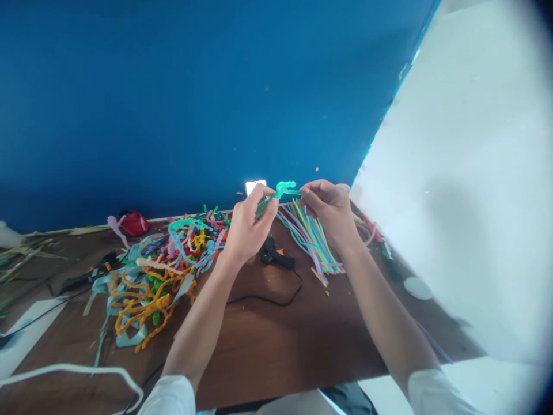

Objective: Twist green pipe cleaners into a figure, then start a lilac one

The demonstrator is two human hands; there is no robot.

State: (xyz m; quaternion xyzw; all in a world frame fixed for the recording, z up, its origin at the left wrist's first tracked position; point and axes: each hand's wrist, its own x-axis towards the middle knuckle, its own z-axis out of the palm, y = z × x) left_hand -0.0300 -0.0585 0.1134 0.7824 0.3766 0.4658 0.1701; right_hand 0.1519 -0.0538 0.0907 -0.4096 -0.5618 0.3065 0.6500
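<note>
Raised above the back of the table, my left hand (252, 222) is closed around a green pipe cleaner (286, 187) with a bent, looped top. My right hand (327, 204) pinches a thin end of the same pipe cleaner between thumb and fingertips. Beneath the hands lies a black glue gun (276, 255) with its cord. A bundle of pastel pipe cleaners (317, 239) is spread below my right hand. Behind my left hand a phone (256, 185) with a bright screen is partly hidden.
A heap of colourful pipe cleaners (164, 276) covers the left of the brown table (276, 346). Another black tool (88, 275) lies beside it, and a red object (135, 223) sits behind. A blue wall (194, 104) and a white wall (466, 173) bound the table.
</note>
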